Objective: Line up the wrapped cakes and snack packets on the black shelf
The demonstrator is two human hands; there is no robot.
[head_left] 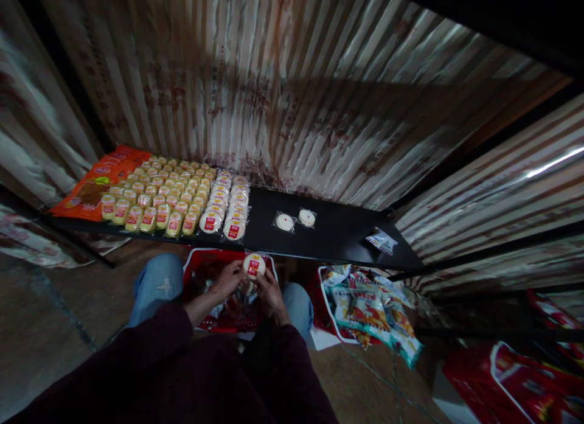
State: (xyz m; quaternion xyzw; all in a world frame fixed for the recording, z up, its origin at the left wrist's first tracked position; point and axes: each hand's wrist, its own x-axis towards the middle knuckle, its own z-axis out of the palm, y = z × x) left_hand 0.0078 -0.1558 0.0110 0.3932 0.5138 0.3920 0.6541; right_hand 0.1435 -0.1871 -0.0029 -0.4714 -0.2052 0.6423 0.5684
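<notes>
Between my two hands is a round, pale wrapped biscuit (253, 265) with a red and yellow label facing up. My left hand (228, 279) pinches its left edge, and my right hand (271, 291) grips its lower right side. Both are above a red basket (191, 269) that stands between my knees, with more packaged items inside, too dark to tell apart. On the black shelf (328, 244) just beyond, overlapping rows of similar round biscuits (223, 202) lie to the left. Two single wrapped biscuits (285, 222) rest apart near the middle.
Yellow wrapped cakes (159, 196) in several rows and an orange bag (98, 184) fill the shelf's left end. A small packet (382, 241) lies at its right. Beside my right knee, a second basket (325, 302) overflows with snack bags (367, 305). Red packages (524, 381) sit lower right.
</notes>
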